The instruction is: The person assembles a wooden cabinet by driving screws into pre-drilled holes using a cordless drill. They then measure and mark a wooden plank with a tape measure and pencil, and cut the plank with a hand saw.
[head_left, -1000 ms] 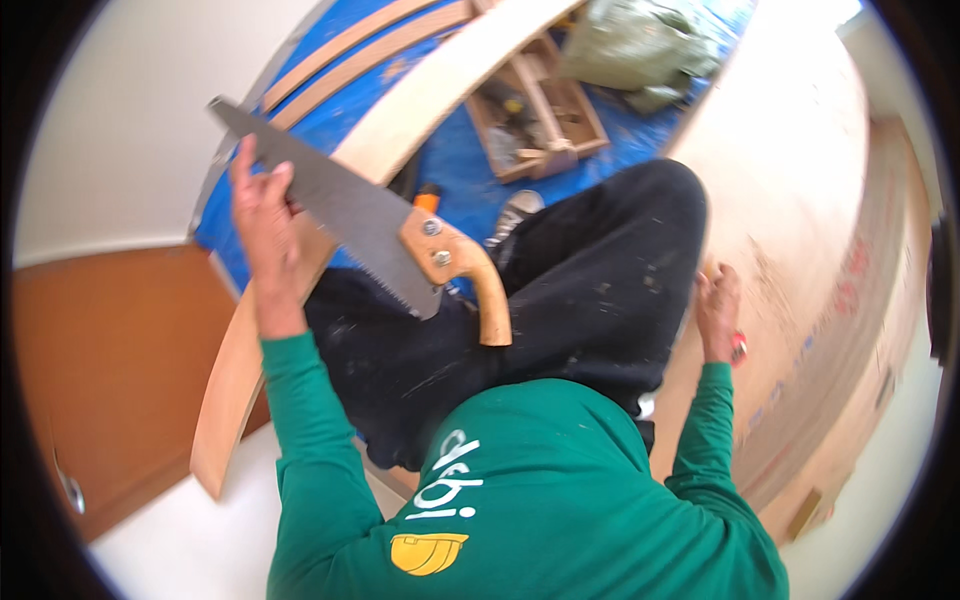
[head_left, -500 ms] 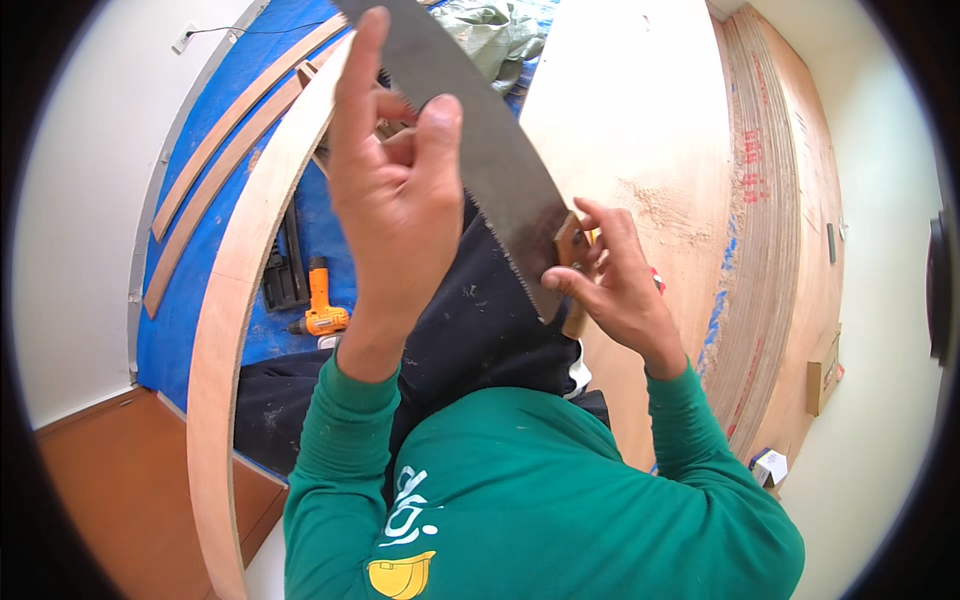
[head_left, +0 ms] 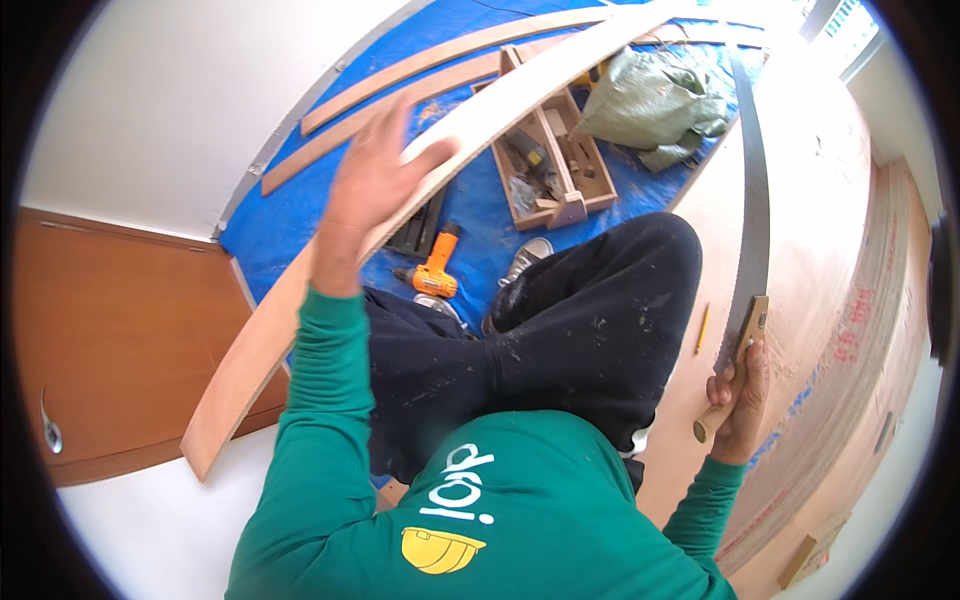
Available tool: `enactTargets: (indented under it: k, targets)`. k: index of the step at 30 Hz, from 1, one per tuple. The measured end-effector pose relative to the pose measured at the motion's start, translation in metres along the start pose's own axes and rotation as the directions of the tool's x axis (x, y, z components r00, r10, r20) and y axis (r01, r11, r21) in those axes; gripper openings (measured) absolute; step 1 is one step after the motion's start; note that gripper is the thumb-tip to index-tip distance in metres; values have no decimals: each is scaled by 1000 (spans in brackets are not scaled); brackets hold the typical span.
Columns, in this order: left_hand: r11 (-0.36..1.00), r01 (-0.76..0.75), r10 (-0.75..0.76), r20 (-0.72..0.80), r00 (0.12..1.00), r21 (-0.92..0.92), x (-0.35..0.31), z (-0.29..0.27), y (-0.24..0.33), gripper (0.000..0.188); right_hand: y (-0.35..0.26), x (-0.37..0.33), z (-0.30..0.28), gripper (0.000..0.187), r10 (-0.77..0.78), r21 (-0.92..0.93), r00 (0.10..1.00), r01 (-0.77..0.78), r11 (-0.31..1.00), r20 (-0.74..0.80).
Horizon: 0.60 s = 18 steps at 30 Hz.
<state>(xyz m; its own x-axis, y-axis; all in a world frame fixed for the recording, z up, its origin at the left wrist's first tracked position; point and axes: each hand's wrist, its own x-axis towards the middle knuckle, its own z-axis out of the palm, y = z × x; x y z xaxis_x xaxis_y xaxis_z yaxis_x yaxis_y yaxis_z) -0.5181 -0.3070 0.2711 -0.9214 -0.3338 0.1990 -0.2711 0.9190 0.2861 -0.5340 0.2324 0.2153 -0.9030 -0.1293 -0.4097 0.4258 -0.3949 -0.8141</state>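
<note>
One blue tarp [head_left: 480,215] under plywood sheet [head_left: 810,200], white wall [head_left: 170,90] beyond.

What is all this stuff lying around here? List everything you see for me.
Hand saw: one, grey blade, wooden handle, over the plywood at right.
Long wooden plank: one, light brown, slanting across the left.
Wood strips: two, brown, on the tarp at the top.
Tarp: one, blue, on the floor.
Wooden toolbox: one, brown, on the tarp.
Cordless drill: one, orange, on the tarp.
Sack: one, pale green, top.
Plywood sheet: one, light brown, right.
Pencil: one, yellow, on the plywood.
Door: one, reddish brown, left.
Left hand: raised, open, against the plank.
Right hand: gripping the saw handle.
</note>
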Motion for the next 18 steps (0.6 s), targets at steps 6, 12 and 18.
enactTargets:
  k: [6, 12, 18]
  targets:
    - [847, 527, -343, 687, 641, -69, -51, -25, -144, 106, 9, 22, 90, 47, -48, -241, 963, 114, 964, 266]
    - [922, 383, -329, 418, 847, -51, -59, -40, -110, 68, 35, 21, 186, 49, 60, -352, 829, 170, 920, 555]
    - [951, 138, -143, -1, 990, 277, -50, -55, -87, 61, 59, 5, 219, 44, -128, -420, 689, 567, 709, 713]
